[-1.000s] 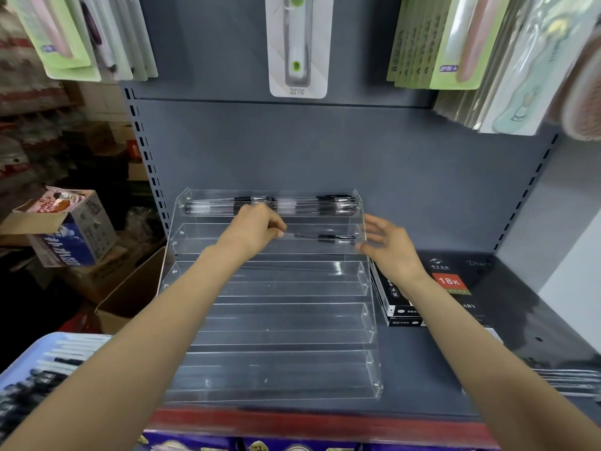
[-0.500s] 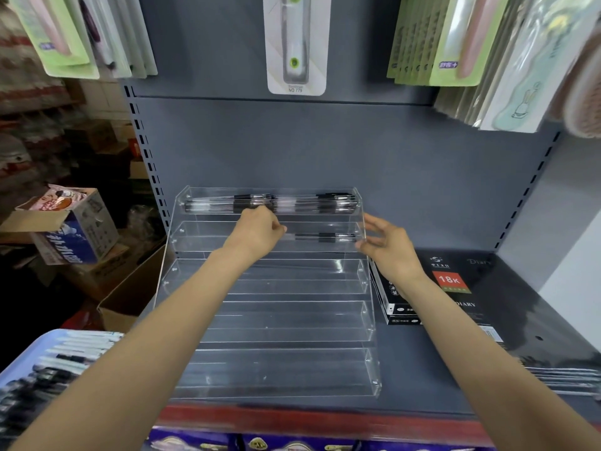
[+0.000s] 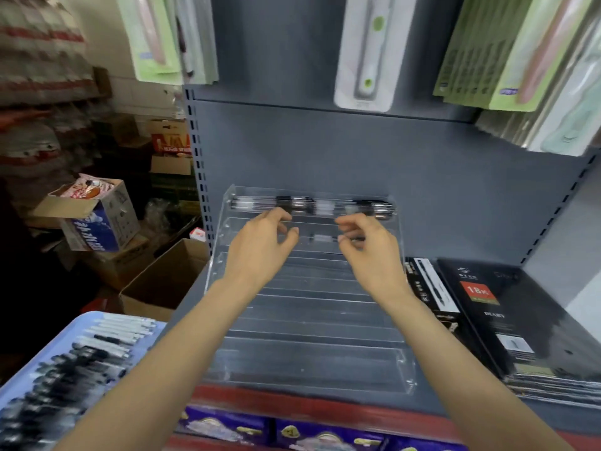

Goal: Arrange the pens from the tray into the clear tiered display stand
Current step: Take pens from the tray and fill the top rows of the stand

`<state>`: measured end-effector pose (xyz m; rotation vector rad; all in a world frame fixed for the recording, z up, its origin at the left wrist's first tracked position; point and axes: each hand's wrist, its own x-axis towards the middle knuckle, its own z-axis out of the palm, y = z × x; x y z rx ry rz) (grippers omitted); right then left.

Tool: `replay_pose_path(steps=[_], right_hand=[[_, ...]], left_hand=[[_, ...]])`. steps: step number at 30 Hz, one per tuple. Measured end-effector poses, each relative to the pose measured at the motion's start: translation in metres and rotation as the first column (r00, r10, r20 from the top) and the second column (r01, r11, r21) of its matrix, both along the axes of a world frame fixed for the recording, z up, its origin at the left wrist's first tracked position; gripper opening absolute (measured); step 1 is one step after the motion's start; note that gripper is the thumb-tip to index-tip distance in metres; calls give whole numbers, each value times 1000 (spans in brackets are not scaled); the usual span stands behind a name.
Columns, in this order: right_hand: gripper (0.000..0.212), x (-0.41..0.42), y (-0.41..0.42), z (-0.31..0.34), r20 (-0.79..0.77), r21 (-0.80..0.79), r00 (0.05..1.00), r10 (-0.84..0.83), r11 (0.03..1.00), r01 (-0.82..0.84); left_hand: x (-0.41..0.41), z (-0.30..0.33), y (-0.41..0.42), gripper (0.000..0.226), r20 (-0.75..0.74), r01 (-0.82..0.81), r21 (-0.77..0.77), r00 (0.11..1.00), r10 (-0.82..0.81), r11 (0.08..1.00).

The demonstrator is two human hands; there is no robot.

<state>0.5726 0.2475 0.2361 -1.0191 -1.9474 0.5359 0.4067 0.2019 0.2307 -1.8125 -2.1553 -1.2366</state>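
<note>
Both hands up at the second tier from the top of the clear tiered display stand [image 3: 305, 320], which sits on the grey shelf [image 3: 455, 398] at centre frame. Left hand [image 3: 260, 245] at 11 o'clock of the stand's middle, fingers loosely curled and spread, tips just clear of a single pen [image 3: 325, 238] lying flat along that tier; holding nothing. Right hand [image 3: 370, 245] at 1 o'clock, fingers bent, thumb and forefinger close together right at the pen's right end; touching or a hair apart, impossible to tell through the blur. Top tier at 12 o'clock already filled with a row of pens [image 3: 312, 204], lying lengthwise end to end. Three lower tiers below the wrists showing only clear plastic. Down at 8 o'clock, the blue tray [image 3: 19, 382] packed with more pens [image 3: 81, 359], black caps and pale barrels in rows. At 3 o'clock, black diary boxes [image 3: 494, 314] stacked just beside the stand's right wall. At 9 o'clock, an open cardboard box [image 3: 94, 219] off the shelf. Hanging packs [image 3: 367, 50] overhead at 12 o'clock.
</note>
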Motion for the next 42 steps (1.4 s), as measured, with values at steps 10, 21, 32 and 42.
replay_pose_path(steps=[10,21,32,42], right_hand=[[18,-192,-138,-41,135,-146,933,334,938,-315],[33,-334,-236,-185,428,-549,709,561,784,-288],[38,-363,-246,-264,686,-421,590,426,894,-156],[16,-361,-231,-261,778,-398,455,433,900,-176]], left_hand=[[-179,-55,-167,16,129,-192,-82,971,201,978],[-326,-201,-298,22,156,-141,-618,942,297,773],[-349,-278,-318,48,105,29,-704,992,64,709],[-362,-269,-304,21,226,53,-602,968,106,797]])
